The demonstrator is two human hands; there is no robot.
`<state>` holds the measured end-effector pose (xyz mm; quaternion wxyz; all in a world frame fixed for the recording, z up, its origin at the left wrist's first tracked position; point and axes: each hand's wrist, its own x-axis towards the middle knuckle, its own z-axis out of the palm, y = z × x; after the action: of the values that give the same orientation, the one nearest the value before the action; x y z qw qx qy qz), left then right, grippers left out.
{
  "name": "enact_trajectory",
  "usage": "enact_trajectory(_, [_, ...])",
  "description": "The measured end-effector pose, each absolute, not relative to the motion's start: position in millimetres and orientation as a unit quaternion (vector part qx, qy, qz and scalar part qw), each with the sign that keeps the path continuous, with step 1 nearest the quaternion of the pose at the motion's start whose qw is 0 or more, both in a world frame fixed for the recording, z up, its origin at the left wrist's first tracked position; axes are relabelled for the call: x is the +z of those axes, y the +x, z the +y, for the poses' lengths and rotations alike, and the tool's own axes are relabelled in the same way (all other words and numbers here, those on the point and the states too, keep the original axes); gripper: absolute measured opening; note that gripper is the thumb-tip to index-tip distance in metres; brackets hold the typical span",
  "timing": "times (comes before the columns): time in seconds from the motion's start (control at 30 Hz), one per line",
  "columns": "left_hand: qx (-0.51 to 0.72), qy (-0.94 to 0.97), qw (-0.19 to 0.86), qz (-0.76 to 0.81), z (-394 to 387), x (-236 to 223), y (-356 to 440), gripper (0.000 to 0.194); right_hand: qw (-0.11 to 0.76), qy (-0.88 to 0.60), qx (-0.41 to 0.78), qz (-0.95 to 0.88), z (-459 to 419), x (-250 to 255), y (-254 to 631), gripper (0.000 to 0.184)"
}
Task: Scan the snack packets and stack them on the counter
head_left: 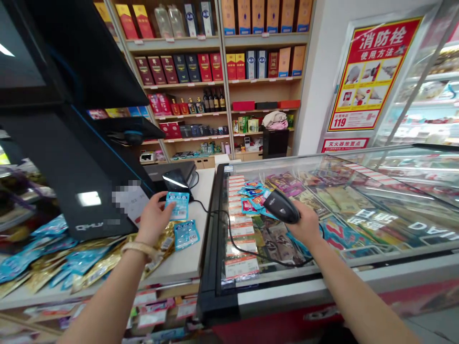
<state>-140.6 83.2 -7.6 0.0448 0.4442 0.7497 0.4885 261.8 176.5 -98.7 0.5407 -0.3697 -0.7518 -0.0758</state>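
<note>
My left hand, with a bracelet at the wrist, is closed on the edge of a small blue snack packet above the counter. Just below it, a second blue packet lies on the counter beside gold packets. My right hand is wrapped round a black barcode scanner, held over the freezer's glass top and pointing left. Its black cable loops across the glass towards the counter. Under and beyond the scanner's head, several blue and red packets lie in a pile on the glass.
A dark checkout terminal stands at the left, with a heap of blue and gold packets along its base. The glass-topped freezer fills the right side. Shelves of boxed bottles and a red poster are behind.
</note>
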Motion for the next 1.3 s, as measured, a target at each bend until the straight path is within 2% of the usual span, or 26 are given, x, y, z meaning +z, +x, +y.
enact_trajectory(0.1, [0.360, 0.477, 0.012, 0.802, 90.0, -22.6, -156.2, 0.044, 0.547, -0.363, -0.081, -0.750, 177.2, -100.3, 262.3, 0.025])
enact_trajectory(0.3, [0.181, 0.534, -0.075, 0.822, 102.7, -39.1, -160.2, 0.042, 0.540, -0.369, -0.085, -0.752, 177.9, -101.2, 263.6, 0.027])
enact_trajectory(0.47, [0.105, 0.547, -0.125, 0.821, 101.3, -41.5, -153.4, 0.045, 0.541, -0.364, -0.088, -0.753, 177.5, -100.0, 263.8, 0.025])
enact_trajectory(0.6, [0.154, 0.537, -0.168, 0.812, 95.6, -36.2, -144.6, 0.045, 0.545, -0.377, -0.078, -0.745, 177.7, -98.6, 263.9, 0.024])
enact_trajectory(0.7, [0.281, 0.507, -0.228, 0.782, 92.8, -24.5, -133.5, 0.042, 0.565, -0.364, -0.090, -0.735, 177.1, -95.5, 263.3, 0.024])
enact_trajectory(0.83, [0.468, 0.520, -0.292, 0.652, 96.2, -1.5, -102.5, 0.043, 0.592, -0.367, -0.085, -0.713, 175.3, -90.1, 262.4, 0.021])
enact_trajectory(0.93, [0.522, 0.553, -0.321, 0.564, 104.8, 10.9, -62.1, 0.051, 0.612, -0.380, -0.074, -0.690, 174.8, -87.7, 263.1, 0.019])
enact_trajectory(1.0, [0.537, 0.571, -0.316, 0.534, 113.1, 11.3, -28.8, 0.053, 0.626, -0.379, -0.075, -0.677, 175.4, -87.4, 264.3, 0.019])
enact_trajectory(1.1, [0.531, 0.622, -0.248, 0.519, 129.8, -2.8, 21.8, 0.047, 0.646, -0.386, -0.084, -0.653, 176.8, -86.9, 265.8, 0.019])
enact_trajectory(1.2, [0.450, 0.711, -0.144, 0.521, 152.0, -26.9, 62.1, 0.044, 0.653, -0.397, -0.084, -0.640, 176.5, -84.1, 266.3, 0.016])
enact_trajectory(1.3, [0.343, 0.755, -0.065, 0.556, 176.7, -46.2, 87.5, 0.050, 0.653, -0.402, -0.071, -0.638, 174.6, -79.5, 266.0, 0.013])
